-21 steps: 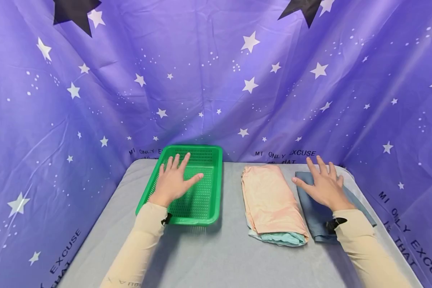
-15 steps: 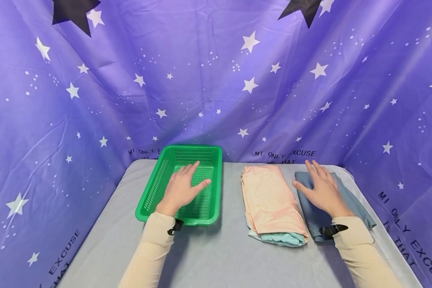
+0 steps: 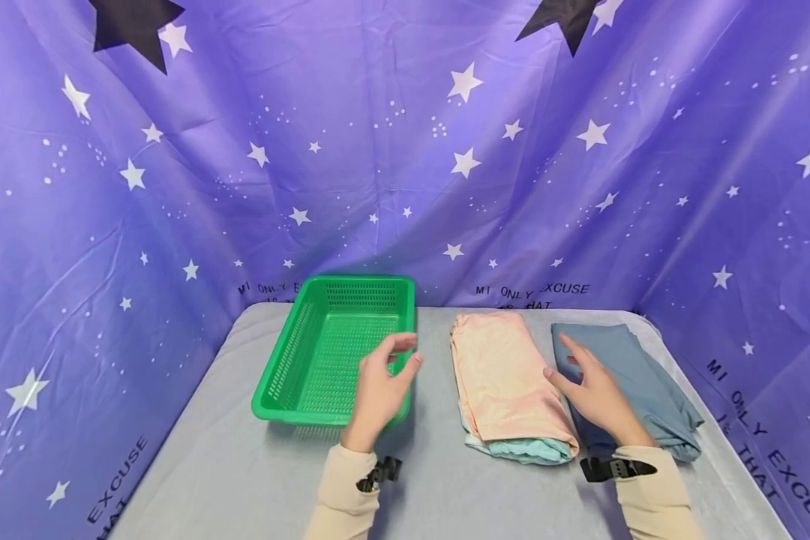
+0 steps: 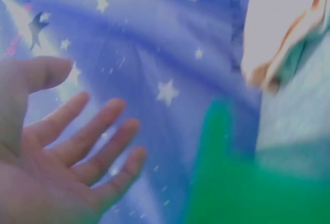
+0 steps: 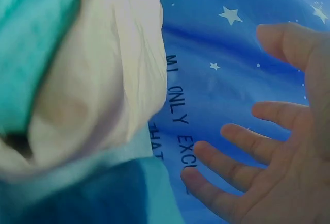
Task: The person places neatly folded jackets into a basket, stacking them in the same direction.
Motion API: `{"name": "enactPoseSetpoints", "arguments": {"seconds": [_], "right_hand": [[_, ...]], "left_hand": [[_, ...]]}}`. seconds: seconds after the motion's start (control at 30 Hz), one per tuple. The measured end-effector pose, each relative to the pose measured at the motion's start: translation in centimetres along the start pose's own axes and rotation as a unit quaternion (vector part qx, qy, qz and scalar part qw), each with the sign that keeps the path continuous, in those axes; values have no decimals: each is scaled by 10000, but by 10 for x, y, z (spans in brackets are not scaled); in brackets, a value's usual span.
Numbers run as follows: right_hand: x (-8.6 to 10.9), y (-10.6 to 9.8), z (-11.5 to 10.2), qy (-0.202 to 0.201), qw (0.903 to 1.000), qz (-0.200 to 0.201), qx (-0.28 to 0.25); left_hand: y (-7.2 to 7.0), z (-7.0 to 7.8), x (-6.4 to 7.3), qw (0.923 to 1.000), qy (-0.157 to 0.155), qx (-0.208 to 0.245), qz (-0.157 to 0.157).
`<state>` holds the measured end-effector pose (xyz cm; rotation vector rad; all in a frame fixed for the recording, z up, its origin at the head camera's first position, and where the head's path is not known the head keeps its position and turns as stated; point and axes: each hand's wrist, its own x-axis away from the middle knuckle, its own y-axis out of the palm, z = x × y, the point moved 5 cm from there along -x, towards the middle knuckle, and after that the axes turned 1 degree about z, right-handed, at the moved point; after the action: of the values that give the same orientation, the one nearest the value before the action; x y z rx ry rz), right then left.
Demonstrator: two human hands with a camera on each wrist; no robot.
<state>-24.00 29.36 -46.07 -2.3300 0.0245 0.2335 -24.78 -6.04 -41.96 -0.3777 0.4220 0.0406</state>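
My left hand (image 3: 381, 386) hovers over the right front side of a green plastic basket (image 3: 289, 360), its fingers relaxed and holding nothing. Spread fingers of that hand (image 4: 77, 157) show in the left wrist view, with the basket blurred below. A folded peach cloth (image 3: 502, 375) lies to the right, on top of a folded teal cloth (image 3: 536, 448). Between the peach cloth and a folded blue-grey cloth (image 3: 641, 382), my right hand (image 3: 597, 397) is held in the air, fingers loose. Nothing is in its palm in the right wrist view, where the peach cloth (image 5: 103, 79) appears at left.
A pale grey cover (image 3: 439, 495) lies over the table. Purple curtains (image 3: 378, 165) with white stars enclose the back and both sides. The basket stands near the back edge, with a strip of table between it and the peach cloth.
My left hand has moved right and nearer to me, from over the basket's middle to its right front side. The right hand has shifted slightly nearer to me. Basket and cloths stay put.
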Motion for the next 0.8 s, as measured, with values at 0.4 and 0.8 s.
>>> {"name": "enactPoseSetpoints", "arguments": {"seconds": [0.4,0.8], "right_hand": [[13,28,10,541,9901,230,-1274],[27,58,28,1207,9787,324,-1631]], "left_hand": [[76,-13,38,9848,-509,1541,-622],[121,-60,46,9581,-2397,1548,-239]]}}
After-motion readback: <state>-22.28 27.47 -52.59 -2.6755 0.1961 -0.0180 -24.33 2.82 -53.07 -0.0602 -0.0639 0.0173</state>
